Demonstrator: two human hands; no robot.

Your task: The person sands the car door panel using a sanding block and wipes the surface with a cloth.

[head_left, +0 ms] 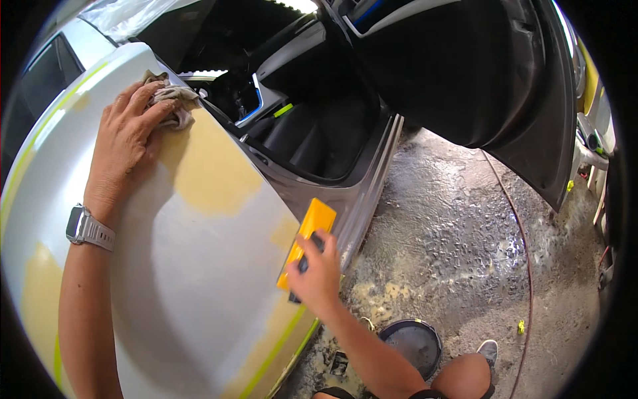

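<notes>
We have the yellow sanding block at the right edge of the pale car panel, beside the open doorway. Our right hand wraps around its black grip. Farther up the panel, our left hand has its fingers bent over a crumpled grey cloth, next to a tan patch. Green tape runs along the panel's lower right. To the right we see an open car door, and below it wet floor with a hose and a round black basin.
</notes>
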